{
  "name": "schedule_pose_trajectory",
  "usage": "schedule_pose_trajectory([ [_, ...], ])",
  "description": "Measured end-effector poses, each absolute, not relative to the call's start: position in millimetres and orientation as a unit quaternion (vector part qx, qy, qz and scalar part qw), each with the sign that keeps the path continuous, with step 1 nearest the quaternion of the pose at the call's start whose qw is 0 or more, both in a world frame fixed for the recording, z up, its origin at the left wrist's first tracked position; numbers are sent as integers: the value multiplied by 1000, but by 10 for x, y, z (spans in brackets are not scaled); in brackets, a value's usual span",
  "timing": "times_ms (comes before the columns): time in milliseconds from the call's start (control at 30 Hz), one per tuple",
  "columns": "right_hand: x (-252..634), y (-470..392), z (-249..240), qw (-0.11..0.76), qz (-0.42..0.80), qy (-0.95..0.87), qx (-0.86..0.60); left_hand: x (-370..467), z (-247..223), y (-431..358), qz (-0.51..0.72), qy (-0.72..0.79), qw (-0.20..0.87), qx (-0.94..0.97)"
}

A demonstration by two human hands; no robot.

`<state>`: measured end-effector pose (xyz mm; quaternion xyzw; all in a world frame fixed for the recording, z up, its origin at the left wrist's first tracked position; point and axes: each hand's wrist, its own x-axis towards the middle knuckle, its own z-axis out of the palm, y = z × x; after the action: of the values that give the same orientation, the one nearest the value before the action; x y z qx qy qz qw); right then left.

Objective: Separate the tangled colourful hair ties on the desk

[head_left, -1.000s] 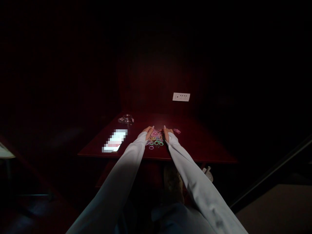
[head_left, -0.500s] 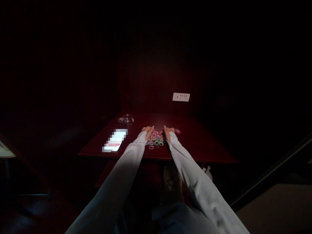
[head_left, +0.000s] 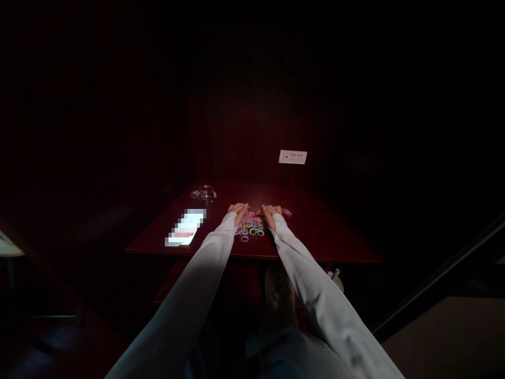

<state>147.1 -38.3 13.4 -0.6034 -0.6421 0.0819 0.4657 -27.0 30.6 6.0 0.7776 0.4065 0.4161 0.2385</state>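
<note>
A loose pile of small coloured rings (head_left: 252,227), which look like hair ties in pink, purple, green and yellow, lies near the table's front edge. My left hand (head_left: 238,209) rests at the pile's left side, its fingers stretched inward over the rings. Opposite it, my right hand (head_left: 271,212) lies along the right side with its fingers pointing in. Both hands look open, cupped about the pile; whether a ring is caught under the fingertips is too small to see. Just beyond my right hand lies a pink bunch of linked rings (head_left: 287,212).
A lit phone (head_left: 187,227), its screen blurred, lies on the dark red table (head_left: 315,237) at the left. Behind it stands a clear container (head_left: 205,192). A white socket panel (head_left: 293,157) is on the back wall. The surroundings are very dark.
My right hand has shifted slightly left, bringing its fingertips closer to my left hand over the rings. My left hand has barely moved.
</note>
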Motion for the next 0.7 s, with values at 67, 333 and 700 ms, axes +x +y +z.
schedule_pose_trajectory([
  [67, 1466, -376, 117, 454, 78, -657, -596, -260, 52, 315, 417, 412, 231, 776],
  [333, 1471, -348, 96, 405, 71, -674, -613, -277, 7, 343, 429, 388, 209, 788],
  [700, 1526, -328, 72, 413, 16, -676, -610, -257, -15, 352, 450, 400, 206, 771],
])
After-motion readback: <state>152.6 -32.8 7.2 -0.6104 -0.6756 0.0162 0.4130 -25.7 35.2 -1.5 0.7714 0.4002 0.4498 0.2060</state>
